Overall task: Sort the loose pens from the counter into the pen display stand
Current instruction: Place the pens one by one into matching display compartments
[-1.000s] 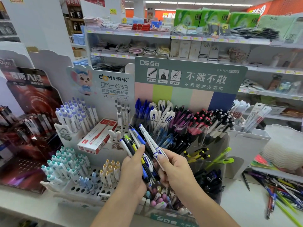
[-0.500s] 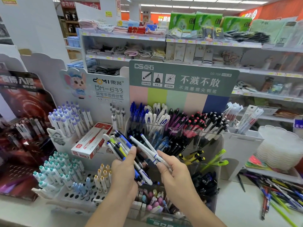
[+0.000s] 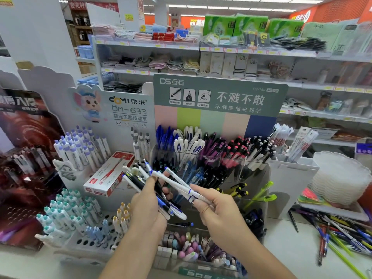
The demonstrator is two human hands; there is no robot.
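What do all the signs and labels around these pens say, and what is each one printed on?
"DS点石", "不溅不散", "不溅墨细尖钢笔", "DS-758": grey-green header card of the clear pen stand.
"DOMI 東米", "DM-633", "萌宠乐园按动笔": white header card with cartoon mouse.
"入侵" (partly cut off): dark red display card.
Red-and-white pen box, yellow shelf price tags, pen barrels: too small or blurred to read.
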